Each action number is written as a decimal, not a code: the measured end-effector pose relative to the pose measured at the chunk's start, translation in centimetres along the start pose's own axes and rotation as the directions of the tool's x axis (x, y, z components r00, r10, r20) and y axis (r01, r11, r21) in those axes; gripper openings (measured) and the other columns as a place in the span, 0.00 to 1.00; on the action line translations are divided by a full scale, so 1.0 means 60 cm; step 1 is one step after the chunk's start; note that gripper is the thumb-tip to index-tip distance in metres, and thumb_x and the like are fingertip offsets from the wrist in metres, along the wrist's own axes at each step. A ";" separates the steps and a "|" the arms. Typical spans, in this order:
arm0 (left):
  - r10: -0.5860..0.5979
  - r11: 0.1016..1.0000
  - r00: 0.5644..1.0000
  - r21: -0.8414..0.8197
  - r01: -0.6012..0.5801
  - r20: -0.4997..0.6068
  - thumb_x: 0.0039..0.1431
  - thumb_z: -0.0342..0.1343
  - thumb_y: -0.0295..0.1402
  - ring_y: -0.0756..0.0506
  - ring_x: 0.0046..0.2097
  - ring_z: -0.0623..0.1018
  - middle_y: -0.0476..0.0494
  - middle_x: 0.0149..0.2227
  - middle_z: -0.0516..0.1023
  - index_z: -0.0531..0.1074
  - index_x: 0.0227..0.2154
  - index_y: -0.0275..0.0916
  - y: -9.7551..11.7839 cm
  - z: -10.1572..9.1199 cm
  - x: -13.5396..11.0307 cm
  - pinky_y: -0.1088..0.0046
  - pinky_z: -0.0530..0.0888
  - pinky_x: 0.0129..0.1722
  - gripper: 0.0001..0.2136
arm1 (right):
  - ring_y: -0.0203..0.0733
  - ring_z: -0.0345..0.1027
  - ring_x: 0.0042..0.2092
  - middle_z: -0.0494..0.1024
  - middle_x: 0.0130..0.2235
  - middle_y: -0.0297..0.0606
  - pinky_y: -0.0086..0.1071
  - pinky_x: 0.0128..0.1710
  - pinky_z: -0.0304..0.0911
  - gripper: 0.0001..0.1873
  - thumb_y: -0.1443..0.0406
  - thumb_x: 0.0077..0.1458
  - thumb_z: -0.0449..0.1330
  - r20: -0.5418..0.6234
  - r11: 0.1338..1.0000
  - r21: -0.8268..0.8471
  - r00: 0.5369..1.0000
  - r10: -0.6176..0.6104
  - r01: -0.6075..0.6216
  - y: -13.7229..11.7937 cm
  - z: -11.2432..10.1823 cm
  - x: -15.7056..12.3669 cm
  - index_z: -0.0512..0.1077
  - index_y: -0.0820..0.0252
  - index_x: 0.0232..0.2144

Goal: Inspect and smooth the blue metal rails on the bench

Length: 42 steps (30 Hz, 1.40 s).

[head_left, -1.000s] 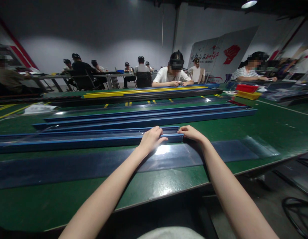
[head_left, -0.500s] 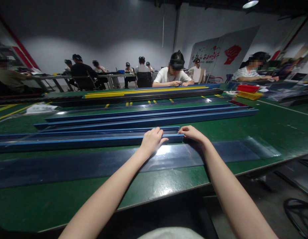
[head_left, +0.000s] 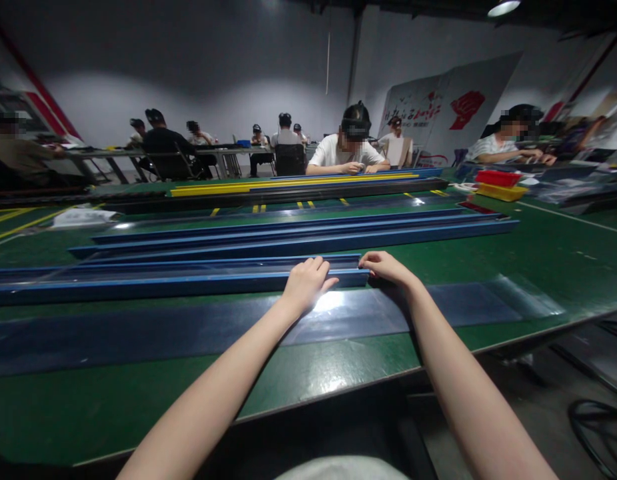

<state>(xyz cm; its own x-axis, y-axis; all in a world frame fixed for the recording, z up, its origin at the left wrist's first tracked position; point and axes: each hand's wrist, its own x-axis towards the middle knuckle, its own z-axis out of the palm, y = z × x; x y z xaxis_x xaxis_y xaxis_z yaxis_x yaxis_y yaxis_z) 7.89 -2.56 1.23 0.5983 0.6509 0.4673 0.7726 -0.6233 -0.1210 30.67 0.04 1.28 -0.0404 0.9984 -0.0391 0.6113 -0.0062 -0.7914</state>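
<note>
A long blue channel (head_left: 178,289), like a U-shaped plastic strip, runs from the left edge to the middle of the green table. Near its right end, my left hand (head_left: 307,280) lies over the near wall, fingers curled into the groove and thumb apart. My right hand (head_left: 386,267) is at the channel's very end, its fingers bent and pressed together there; anything small between them is hidden. Closer to me, a long clear plastic sleeve (head_left: 188,328) lies flat under my forearms. Beyond the channel rest more blue channels (head_left: 308,241), side by side.
Farther back lie yellow strips (head_left: 213,191) and dark strips (head_left: 313,195). A red tray (head_left: 497,178) sits on a yellow tray (head_left: 501,192) at the right. A co-worker (head_left: 346,150) sits across the green table (head_left: 563,267); its near edge slopes up rightward.
Almost nothing differs. Both hands stay at the channel's right end, with only a very slight shift in the view.
</note>
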 end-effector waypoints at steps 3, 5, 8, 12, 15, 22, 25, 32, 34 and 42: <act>0.008 1.000 1.000 -0.006 -0.008 -0.017 0.59 0.49 0.41 0.44 0.38 0.71 0.42 0.36 0.72 0.67 0.34 0.37 0.000 0.001 -0.001 0.71 0.64 0.33 0.12 | 0.29 0.58 0.20 0.65 0.17 0.28 0.23 0.21 0.54 0.05 0.67 0.45 0.54 0.000 1.000 0.002 1.000 -0.005 0.005 0.001 0.001 0.001 0.70 0.62 0.25; 0.012 1.000 1.000 -0.008 -0.012 -0.024 0.59 0.49 0.41 0.44 0.38 0.71 0.42 0.35 0.72 0.67 0.34 0.36 0.001 0.001 -0.001 0.71 0.64 0.33 0.12 | 0.29 0.59 0.20 0.66 0.17 0.29 0.23 0.21 0.54 0.05 0.67 0.45 0.55 -0.005 1.000 0.000 1.000 -0.007 0.007 0.002 0.002 0.002 0.70 0.62 0.25; 0.020 1.000 1.000 -0.007 -0.020 -0.022 0.59 0.48 0.41 0.44 0.38 0.71 0.42 0.33 0.73 0.67 0.33 0.36 0.002 0.001 -0.001 0.70 0.63 0.33 0.12 | 0.30 0.60 0.20 0.68 0.18 0.30 0.23 0.21 0.55 0.05 0.66 0.44 0.57 -0.015 1.000 -0.011 1.000 -0.007 0.007 0.004 0.003 0.003 0.71 0.63 0.25; 0.018 1.000 1.000 0.000 -0.018 -0.020 0.60 0.47 0.41 0.44 0.36 0.72 0.42 0.32 0.74 0.67 0.33 0.36 0.003 0.002 -0.001 0.70 0.62 0.32 0.12 | 0.30 0.60 0.20 0.69 0.18 0.31 0.23 0.21 0.56 0.05 0.66 0.44 0.57 -0.014 0.999 -0.037 1.000 -0.005 0.005 0.004 0.003 0.004 0.71 0.63 0.25; 0.023 1.000 0.999 0.009 -0.023 -0.025 0.60 0.47 0.41 0.44 0.36 0.72 0.42 0.32 0.74 0.68 0.33 0.36 0.003 0.002 -0.001 0.70 0.62 0.31 0.12 | 0.30 0.60 0.20 0.67 0.17 0.30 0.23 0.21 0.55 0.07 0.66 0.45 0.55 -0.003 0.999 -0.048 1.000 0.001 -0.001 0.002 0.002 0.003 0.72 0.63 0.25; 0.042 0.999 0.998 0.025 -0.041 -0.038 0.60 0.46 0.40 0.44 0.36 0.72 0.42 0.32 0.74 0.68 0.32 0.36 0.004 0.003 -0.001 0.69 0.61 0.31 0.13 | 0.30 0.58 0.19 0.65 0.15 0.28 0.24 0.21 0.54 0.08 0.65 0.44 0.55 -0.011 1.000 -0.018 1.000 0.000 -0.001 0.000 0.000 0.000 0.72 0.64 0.25; 0.044 0.999 0.998 0.026 -0.043 -0.037 0.60 0.46 0.40 0.44 0.35 0.72 0.43 0.32 0.75 0.68 0.32 0.36 0.004 0.003 -0.001 0.69 0.61 0.31 0.13 | 0.30 0.58 0.19 0.64 0.15 0.28 0.24 0.21 0.54 0.07 0.66 0.44 0.55 -0.022 1.000 -0.021 0.999 0.023 -0.024 -0.002 0.000 -0.001 0.72 0.64 0.25; 0.037 0.999 0.999 0.022 -0.037 -0.031 0.60 0.46 0.40 0.44 0.36 0.72 0.42 0.32 0.74 0.68 0.32 0.36 0.004 0.002 -0.001 0.69 0.61 0.31 0.13 | 0.30 0.57 0.19 0.64 0.14 0.28 0.24 0.20 0.53 0.07 0.68 0.44 0.54 -0.021 0.998 -0.047 0.999 0.046 -0.047 -0.012 0.000 -0.006 0.72 0.64 0.24; 0.038 0.999 0.999 0.022 -0.037 -0.024 0.60 0.45 0.40 0.44 0.36 0.72 0.42 0.32 0.74 0.68 0.32 0.36 0.004 0.002 -0.001 0.69 0.61 0.31 0.13 | 0.30 0.57 0.19 0.63 0.14 0.28 0.24 0.21 0.53 0.07 0.68 0.44 0.54 -0.020 0.998 -0.052 0.999 0.043 -0.044 -0.013 0.000 -0.007 0.72 0.64 0.23; 0.044 0.999 0.999 0.002 -0.044 -0.010 0.61 0.45 0.39 0.44 0.37 0.72 0.42 0.33 0.74 0.69 0.35 0.36 0.005 0.000 -0.002 0.69 0.62 0.32 0.13 | 0.29 0.57 0.19 0.64 0.15 0.28 0.24 0.21 0.53 0.07 0.68 0.44 0.54 -0.023 0.999 -0.011 0.999 0.033 -0.033 -0.006 0.002 -0.003 0.71 0.63 0.24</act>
<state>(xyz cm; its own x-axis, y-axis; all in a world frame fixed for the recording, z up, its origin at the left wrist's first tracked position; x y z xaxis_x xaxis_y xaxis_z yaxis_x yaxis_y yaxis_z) 8.06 -2.83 1.14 0.6295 0.6184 0.4704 0.7460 -0.6504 -0.1433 30.38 -0.13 1.50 -0.0024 0.9987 -0.0509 0.6207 -0.0384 -0.7831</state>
